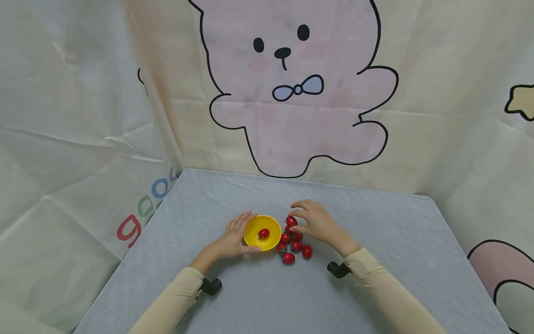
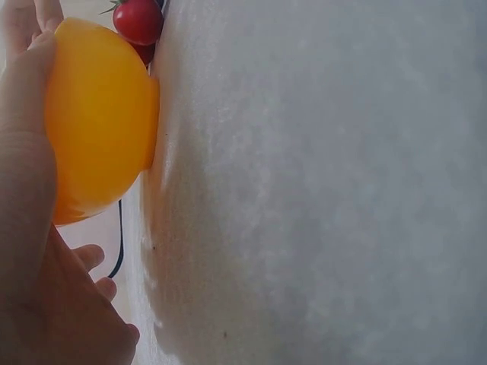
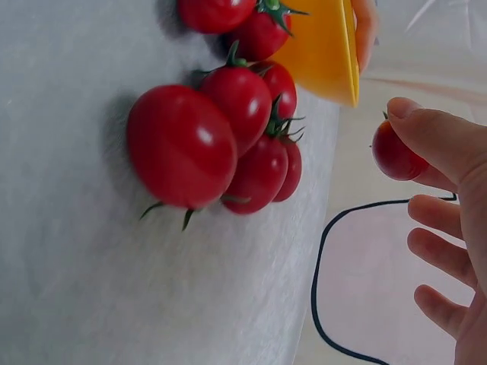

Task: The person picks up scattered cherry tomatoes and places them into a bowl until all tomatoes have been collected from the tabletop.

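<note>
Hanging above the grey table (image 1: 267,297), right of the yellow bowl (image 1: 273,239): one cherry tomato (image 3: 397,152), stem end left, long axis roughly left-right. Your right hand (image 1: 319,223): thumb and one finger pinching it, others spread. Your left hand (image 1: 230,241): curved round the bowl's left side. Loose tomatoes (image 1: 296,246): clustered nearer you.

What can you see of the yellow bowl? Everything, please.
The yellow bowl is small, round and plain, smooth and slightly glossy, plastic-looking, with a short foot. It stands upright on the grey tabletop, holding one red tomato. The left hand grips its left side, thumb at the near rim. Loose tomatoes lie close on its right; whether any touch it, I can't tell.
</note>
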Demonstrator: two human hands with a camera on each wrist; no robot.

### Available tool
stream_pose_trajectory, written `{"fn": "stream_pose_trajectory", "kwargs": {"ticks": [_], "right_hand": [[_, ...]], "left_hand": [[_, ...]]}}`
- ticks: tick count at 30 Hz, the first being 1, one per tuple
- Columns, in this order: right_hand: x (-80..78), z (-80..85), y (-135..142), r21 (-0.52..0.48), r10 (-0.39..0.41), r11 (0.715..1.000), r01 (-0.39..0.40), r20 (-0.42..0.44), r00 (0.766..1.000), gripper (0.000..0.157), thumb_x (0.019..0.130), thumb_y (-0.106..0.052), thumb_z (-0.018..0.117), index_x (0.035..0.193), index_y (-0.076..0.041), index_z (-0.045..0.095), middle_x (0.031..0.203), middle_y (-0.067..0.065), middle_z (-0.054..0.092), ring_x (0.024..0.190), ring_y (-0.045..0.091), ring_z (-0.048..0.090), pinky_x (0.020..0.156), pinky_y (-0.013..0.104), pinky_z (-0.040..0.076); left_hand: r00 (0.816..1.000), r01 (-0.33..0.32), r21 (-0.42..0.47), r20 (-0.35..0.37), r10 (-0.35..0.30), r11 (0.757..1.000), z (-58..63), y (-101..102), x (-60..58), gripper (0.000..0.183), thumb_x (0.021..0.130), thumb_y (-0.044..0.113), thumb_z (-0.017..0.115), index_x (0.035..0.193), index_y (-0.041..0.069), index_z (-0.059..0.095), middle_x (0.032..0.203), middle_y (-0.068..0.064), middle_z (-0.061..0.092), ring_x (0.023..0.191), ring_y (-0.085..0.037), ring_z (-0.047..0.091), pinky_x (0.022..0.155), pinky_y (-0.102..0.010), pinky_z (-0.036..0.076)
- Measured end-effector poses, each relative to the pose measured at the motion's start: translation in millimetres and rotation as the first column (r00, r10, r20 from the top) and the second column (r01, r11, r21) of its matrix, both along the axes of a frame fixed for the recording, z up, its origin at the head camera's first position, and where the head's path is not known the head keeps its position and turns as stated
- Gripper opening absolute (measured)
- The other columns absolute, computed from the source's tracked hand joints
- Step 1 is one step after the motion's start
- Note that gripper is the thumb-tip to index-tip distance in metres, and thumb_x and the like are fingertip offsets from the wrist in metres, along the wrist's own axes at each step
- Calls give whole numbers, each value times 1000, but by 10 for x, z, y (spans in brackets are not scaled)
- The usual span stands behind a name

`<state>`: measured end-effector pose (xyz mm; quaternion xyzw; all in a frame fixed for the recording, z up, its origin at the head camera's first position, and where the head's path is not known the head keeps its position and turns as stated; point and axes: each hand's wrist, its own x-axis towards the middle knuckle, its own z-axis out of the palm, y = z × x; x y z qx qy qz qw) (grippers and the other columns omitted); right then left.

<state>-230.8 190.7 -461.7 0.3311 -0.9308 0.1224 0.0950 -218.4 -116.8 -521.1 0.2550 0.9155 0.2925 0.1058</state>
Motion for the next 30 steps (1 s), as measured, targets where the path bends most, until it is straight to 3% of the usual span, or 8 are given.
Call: {"fn": "stream_pose_trajectory", "kwargs": {"ticks": [17, 30], "right_hand": [[-4, 60, -315, 3, 65, 998, -65, 8, 998, 37, 84, -44, 76, 115, -24, 72, 131, 3, 64, 122, 24, 56, 108, 52, 44], [12, 0, -491, 8, 118, 993, -118, -3, 993, 38, 84, -43, 77, 117, -22, 72, 131, 1, 64, 123, 24, 57, 110, 51, 44]], "left_hand": [[1000, -1, 1, 4, 1, 1000, 4, 4, -1, 110, 78, 68, 70, 159, 18, 15, 168, -12, 10, 153, -41, 8, 121, -68, 6], [1000, 9, 9, 5, -9, 1000, -8, -11, -4, 109, 79, 66, 70, 159, 18, 13, 168, -13, 8, 153, -43, 7, 120, -69, 4]]}}
